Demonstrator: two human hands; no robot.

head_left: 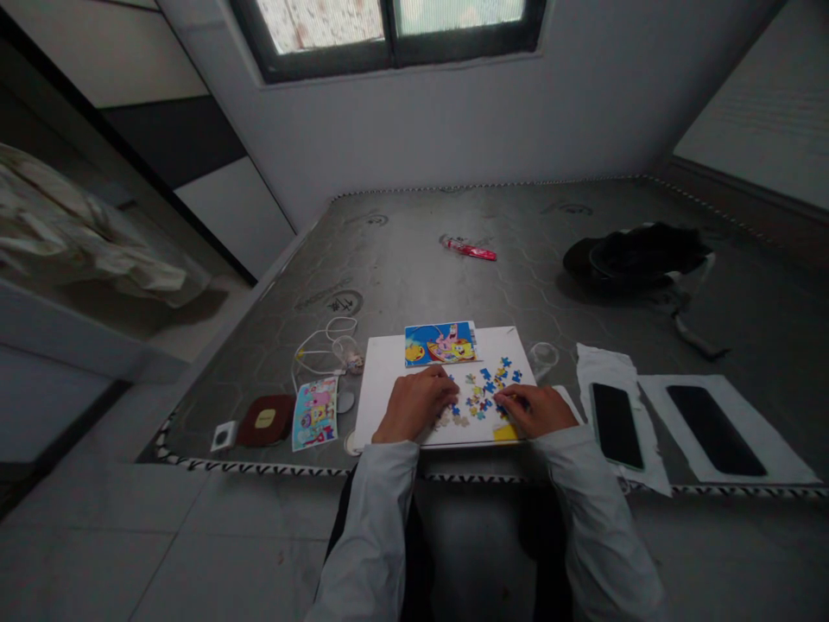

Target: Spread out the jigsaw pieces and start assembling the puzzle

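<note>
Loose jigsaw puzzle pieces [479, 399], mostly blue and yellow with some pale ones, lie scattered on a white board [382, 380]. My left hand [418, 402] rests at the left of the pile, its fingers curled and closed on a small puzzle piece, largely hidden by the fingers. At the right side, my right hand [536, 409] has thumb and forefinger pinched on a puzzle piece at the pile's edge. A blue cartoon picture card [440, 343] lies across the board's far edge. Something flat and yellow [506, 432] shows below my right hand.
Left of the board are a cartoon sheet [315, 413], a brown case [265, 420], a small white box [224, 436] and a white cable [314, 337]. To the right lie two dark phones [617, 425] on white sheets. Farther back are a red packet [472, 250] and a black bag [638, 257].
</note>
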